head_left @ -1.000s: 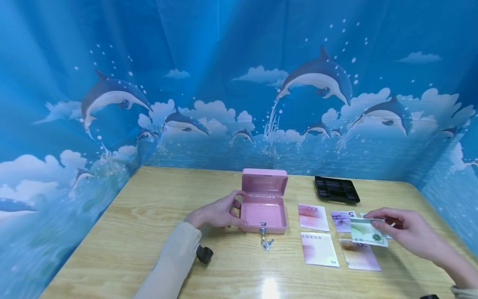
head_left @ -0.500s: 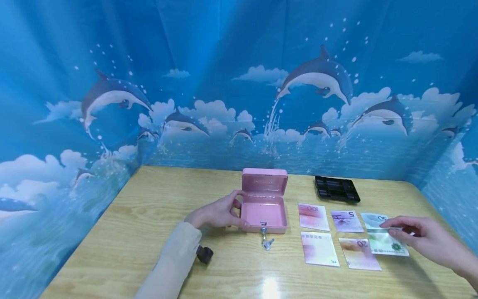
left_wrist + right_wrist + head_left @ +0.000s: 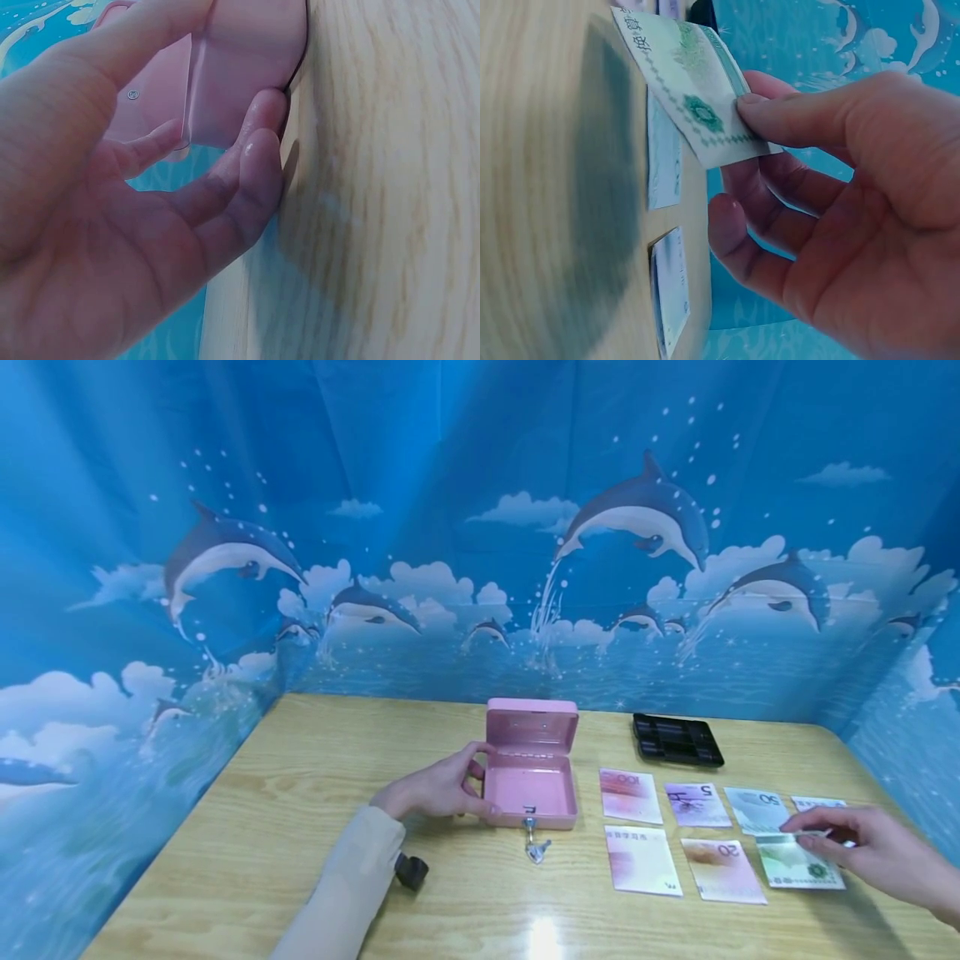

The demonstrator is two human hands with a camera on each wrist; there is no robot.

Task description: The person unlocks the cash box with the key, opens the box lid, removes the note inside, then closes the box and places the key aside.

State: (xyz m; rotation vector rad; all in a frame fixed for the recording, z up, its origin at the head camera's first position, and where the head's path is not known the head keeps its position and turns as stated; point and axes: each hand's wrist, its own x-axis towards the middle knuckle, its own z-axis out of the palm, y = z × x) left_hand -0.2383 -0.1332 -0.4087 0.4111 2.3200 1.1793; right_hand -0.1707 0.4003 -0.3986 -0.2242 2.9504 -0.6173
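My left hand (image 3: 446, 783) grips the left side of a pink cash box (image 3: 551, 821), thumb at the front corner. In the left wrist view, fingertips (image 3: 262, 150) rest low on its wall, close to the tabletop. The box's lid (image 3: 531, 727) is raised, and small keys (image 3: 536, 850) hang from the front lock. Over the right part of the table, my right hand (image 3: 870, 843) pinches a green banknote (image 3: 798, 862) by its upper edge, between thumb and fingers. The note is tilted above the tabletop in the right wrist view, with its shadow beneath.
Paper notes lie in two rows: a red 100 (image 3: 628, 795), a purple 5 (image 3: 696, 804), a bluish 50 (image 3: 753, 808), a brownish 20 (image 3: 723, 868) and a pale pink one (image 3: 642, 860). Another note (image 3: 819, 802) is partly behind my right hand. A black compartment tray (image 3: 677, 740) sits farther back.
My right hand has carried the green banknote rightward and slightly nearer, uncovering the 5, the 20 and most of the 50. My left hand stays on the cash box.
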